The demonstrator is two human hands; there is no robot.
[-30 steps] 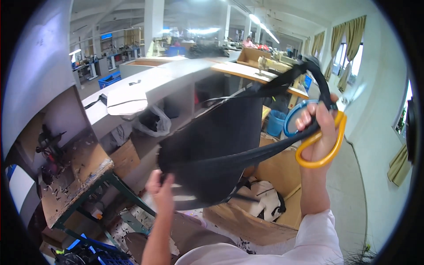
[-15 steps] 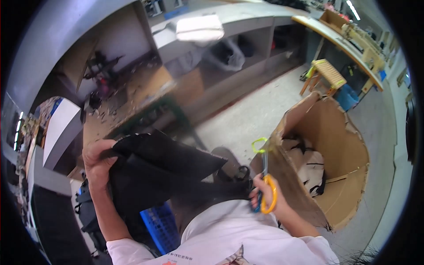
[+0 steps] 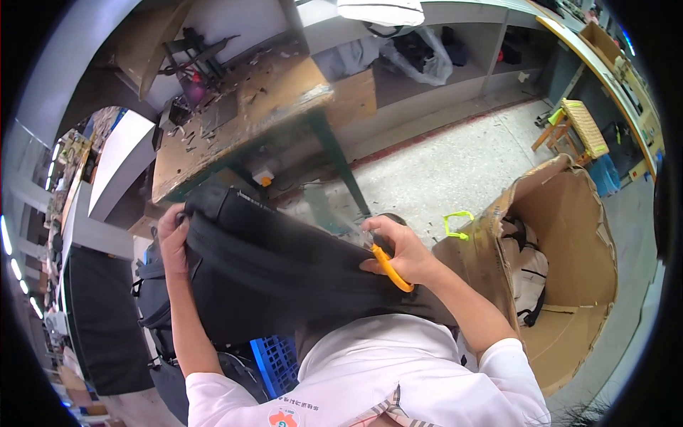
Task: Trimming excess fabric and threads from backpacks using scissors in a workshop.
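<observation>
A black fabric bag (image 3: 270, 260) with a zip-like seam is spread across in front of my body. My left hand (image 3: 174, 242) is closed on its upper left edge, the thumb over the cloth. At the bag's right end, my right hand (image 3: 404, 250) holds scissors (image 3: 391, 269) with orange handles. Their blades point up and left beside the bag's far edge; they are blurred, so I cannot tell whether they touch the cloth.
To my right stands an open cardboard box (image 3: 569, 249) with a light-coloured backpack (image 3: 523, 267) inside. A worn wooden table (image 3: 284, 92) with scraps is ahead left. A blue plastic crate (image 3: 274, 363) sits below me; a small stool (image 3: 580, 132) stands at far right.
My right hand has moved up and left with the scissors, from near my waist to the bag's far edge. The bag is spread flatter, still in my left hand. The view has shifted.
</observation>
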